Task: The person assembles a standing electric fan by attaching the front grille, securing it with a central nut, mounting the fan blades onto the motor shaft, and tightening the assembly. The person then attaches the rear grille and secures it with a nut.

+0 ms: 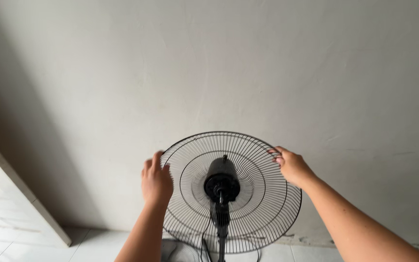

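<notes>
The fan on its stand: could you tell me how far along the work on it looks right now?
No front grille or blades show on the fan: only the rear wire grille and the black motor housing sit on the stand. In hand, the left hand and right hand grip opposite sides of the grille's rim. The grille is still mounted around the motor.

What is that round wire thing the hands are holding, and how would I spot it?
Look at the big plain grey wall, then down to its middle near the floor. There stands a black pedestal fan, and on it sits the round wire fan guard, with the black motor housing at its centre. The left hand and right hand grip its rim; nothing else is round and wiry.
</notes>
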